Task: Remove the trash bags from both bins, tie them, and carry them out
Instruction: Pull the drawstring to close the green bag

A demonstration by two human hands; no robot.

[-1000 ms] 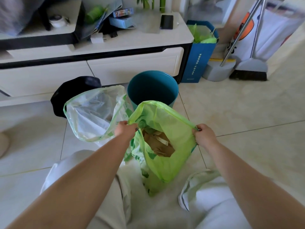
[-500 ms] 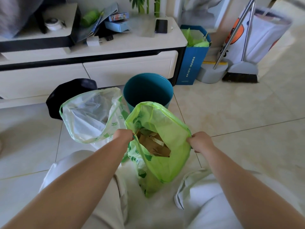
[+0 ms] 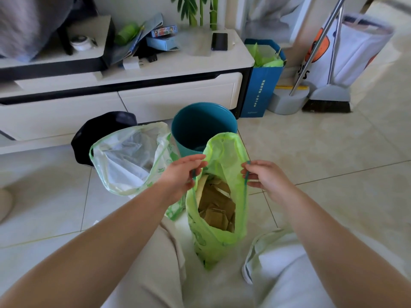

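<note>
Pinching green bag point(image 3: 213, 241), two hands point(image 3: 180, 175) point(image 3: 265, 177) — one clear bag point(image 3: 124, 161), two bins point(image 3: 203, 125) point(image 3: 97, 132).

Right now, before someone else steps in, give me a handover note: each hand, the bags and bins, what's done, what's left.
Left hand: pinches the drawstring at the left rim of the green bag.
Right hand: pinches the drawstring at its right rim.
Green bag: on the floor between the knees, mouth open, brown paper inside.
White bag: on the floor left of the green bag, mouth open, untied.
Teal bin: no liner. Black bin: behind the white bag, inside hidden.
Done: both bags out. Left: tie both, carry them out.
</note>
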